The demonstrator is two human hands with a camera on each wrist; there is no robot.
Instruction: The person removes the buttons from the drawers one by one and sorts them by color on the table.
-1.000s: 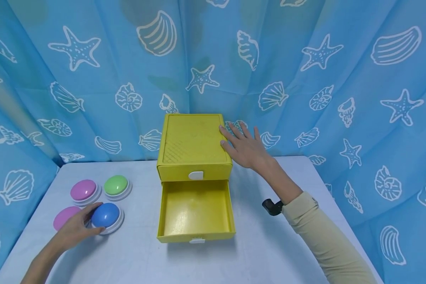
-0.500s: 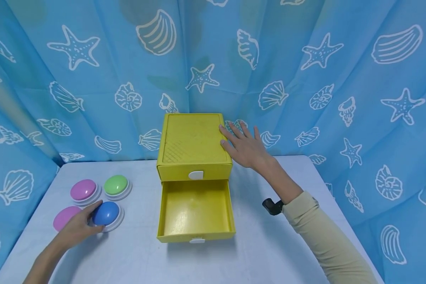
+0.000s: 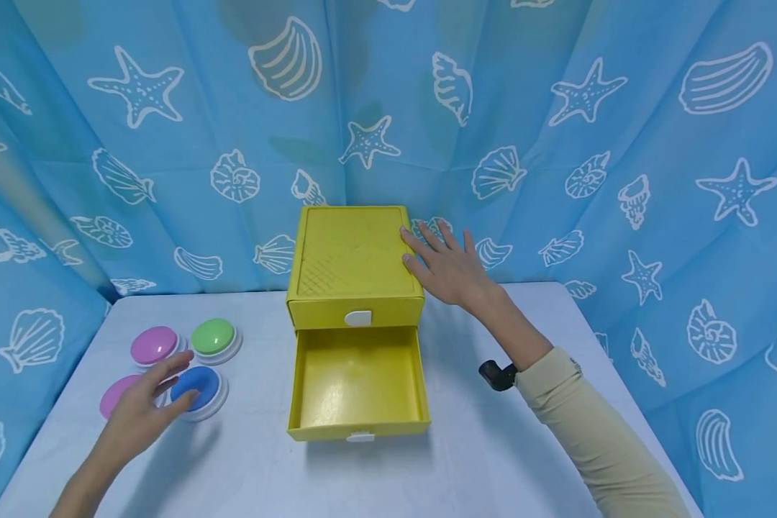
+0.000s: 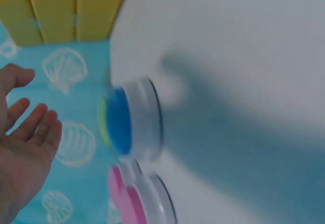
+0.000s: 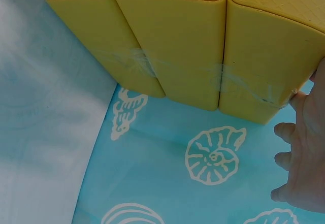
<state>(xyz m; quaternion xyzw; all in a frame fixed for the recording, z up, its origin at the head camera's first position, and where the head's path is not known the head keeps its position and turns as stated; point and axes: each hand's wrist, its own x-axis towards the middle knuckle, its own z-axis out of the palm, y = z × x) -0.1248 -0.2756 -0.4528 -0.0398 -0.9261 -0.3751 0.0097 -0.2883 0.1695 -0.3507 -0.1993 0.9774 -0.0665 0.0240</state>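
The drawer unit [image 3: 356, 248] is smooth yellow plastic, matt on its flanks, with a rougher crosshatched patch [image 3: 319, 275] on top. Its lower drawer [image 3: 362, 388] looks glossier — light smears across the floor of it. The blue button [image 3: 201, 380], green button [image 3: 211, 335] and pink buttons [image 3: 153, 344] have smooth, shiny plastic domes. The curtain [image 3: 388, 72] is creased printed cloth, the table cover [image 3: 265, 460] pale matt cloth, the sleeve [image 3: 589, 424] wrinkled fabric. A clear, shiny strip [image 5: 144, 64] crosses the unit's side — perhaps tape, though it's too dim to be sure.
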